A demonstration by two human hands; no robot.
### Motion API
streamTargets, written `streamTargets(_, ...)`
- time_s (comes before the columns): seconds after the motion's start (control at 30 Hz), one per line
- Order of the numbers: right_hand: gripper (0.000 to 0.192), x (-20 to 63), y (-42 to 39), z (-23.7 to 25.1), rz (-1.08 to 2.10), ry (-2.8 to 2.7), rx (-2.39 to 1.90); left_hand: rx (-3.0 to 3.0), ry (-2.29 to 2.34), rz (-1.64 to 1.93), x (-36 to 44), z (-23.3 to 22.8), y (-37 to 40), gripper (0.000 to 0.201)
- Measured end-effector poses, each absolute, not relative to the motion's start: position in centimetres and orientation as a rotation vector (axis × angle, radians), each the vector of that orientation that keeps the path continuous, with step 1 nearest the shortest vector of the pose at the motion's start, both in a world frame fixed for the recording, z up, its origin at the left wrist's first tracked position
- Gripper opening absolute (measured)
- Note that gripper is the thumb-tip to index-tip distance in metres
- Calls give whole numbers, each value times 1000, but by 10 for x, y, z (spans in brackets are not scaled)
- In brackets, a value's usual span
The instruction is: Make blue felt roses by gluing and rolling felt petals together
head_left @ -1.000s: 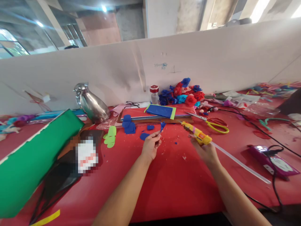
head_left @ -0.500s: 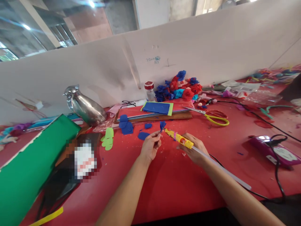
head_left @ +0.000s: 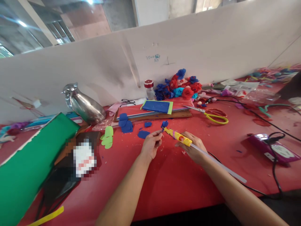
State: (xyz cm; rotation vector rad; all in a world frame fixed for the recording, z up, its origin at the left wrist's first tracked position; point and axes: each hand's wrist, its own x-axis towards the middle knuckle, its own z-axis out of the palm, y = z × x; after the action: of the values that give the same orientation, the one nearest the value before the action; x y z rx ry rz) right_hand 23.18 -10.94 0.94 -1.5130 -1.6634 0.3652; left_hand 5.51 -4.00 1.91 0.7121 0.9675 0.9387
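Red felt covers the tabletop [head_left: 178, 185], and a white partition closes it off at the back. I work at its middle. My left hand [head_left: 150, 146] pinches a small blue flower piece [head_left: 164, 124] between thumb and fingertips — a closed, light grip near the base of the piece. My right hand [head_left: 192, 149] is wrapped shut around a yellow glue gun [head_left: 178, 137], whose nozzle touches or nearly touches the blue piece; I cannot tell which. A clear glue stick [head_left: 221, 166] trails out of the rear of the gun, over my forearm side.

For a clean joint, as I judge it:

- Keep the nozzle at the base of the piece, not on the petals.
- Feed a small bead only — excess would string and mark the felt.
- Hold the left fingertips clear of the nozzle tip, which is likely hot.
- Steady both wrists on the tabletop.

Loose blue felt cutouts [head_left: 125, 124] lie just behind the left hand. Yellow-handled scissors [head_left: 215, 115] rest further back on the right, near a heap of finished red and blue flowers [head_left: 180, 88]. A black cable [head_left: 274, 175] runs near the right forearm; I keep it from snagging.
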Motion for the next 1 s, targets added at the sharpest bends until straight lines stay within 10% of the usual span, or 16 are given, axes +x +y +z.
streamTargets(1.0,22,253,-106,4,10,-1706,-1854,631,1026,1145,50,22,-35,25)
